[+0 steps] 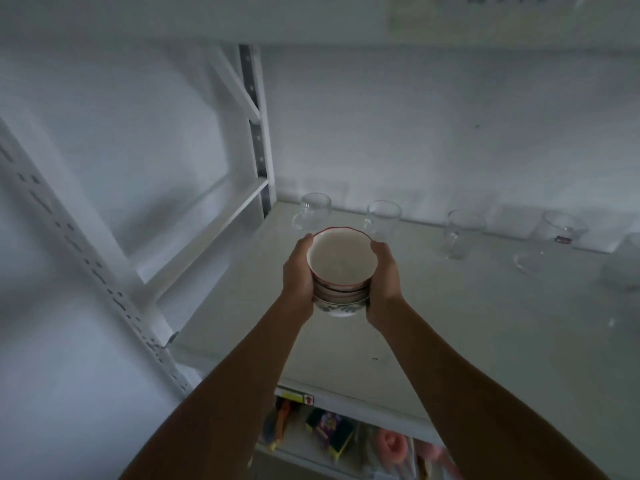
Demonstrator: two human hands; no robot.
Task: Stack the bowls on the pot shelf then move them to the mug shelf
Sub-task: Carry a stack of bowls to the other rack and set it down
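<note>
A stack of bowls (pixel 341 271) is held between both my hands above the white mug shelf (pixel 450 323). The top bowl is white inside with a red rim; the bottom one has a dark pattern on its outside. My left hand (pixel 298 275) grips the stack's left side and my right hand (pixel 383 275) grips its right side. Whether the stack touches the shelf surface I cannot tell. Clear glass mugs (pixel 382 218) stand in a row along the back of this shelf, just beyond the stack.
More glass mugs (pixel 462 233) sit to the right, some near the right edge (pixel 561 228). A white perforated upright (pixel 97 271) and cross braces (pixel 204 233) frame the left side. The shelf below holds colourful sponges (pixel 329 431) and a pink item (pixel 391 448).
</note>
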